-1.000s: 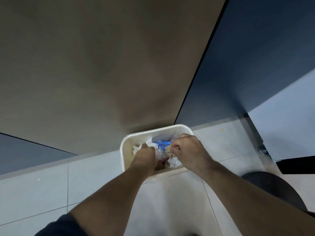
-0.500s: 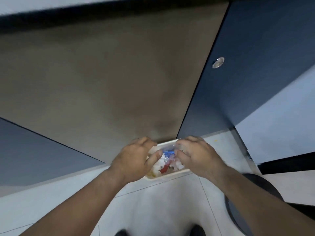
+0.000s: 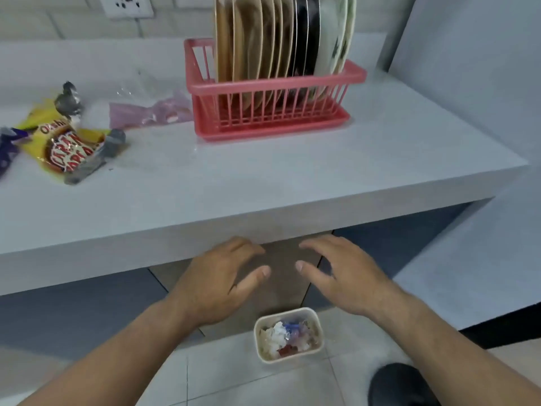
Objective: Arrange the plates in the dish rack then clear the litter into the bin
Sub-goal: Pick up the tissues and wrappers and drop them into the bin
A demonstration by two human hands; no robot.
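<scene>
Both hands are empty here. Left hand (image 3: 218, 284) and right hand (image 3: 341, 276) hang palm-down in front of the counter (image 3: 292, 177) edge, fingers loosely spread, thumbs pointing at each other with a gap between them. Neither touches anything.

The bin (image 3: 288, 334) sits on the tiled floor (image 3: 248, 376) below and between the hands, right up against the brown panel (image 3: 282, 276) under the counter. It's a small cream tub, already holding crumpled white paper, something blue and a red bit.

Up on the counter the pink rack (image 3: 272, 104) is loaded: plates (image 3: 281, 45) standing on edge in a row, tan ones on the left, a black one, then white ones with a dark pattern at the right end. I can't count them for sure, they overlap.

Litter is still on the counter, well left of the rack: a yellow wrapper (image 3: 63, 145) with red lettering and silver foil ends, a purple wrapper (image 3: 7, 148) cut off at the left edge, a pink bag (image 3: 152, 111) just beside the rack, and a clear crinkly bag (image 3: 137, 86) behind that.

A wall socket (image 3: 126, 5) shows at the top left. A dark round thing (image 3: 401, 385) sits on the floor at lower right, can't tell what it is.

The counter edge stands between the hands and the litter.
</scene>
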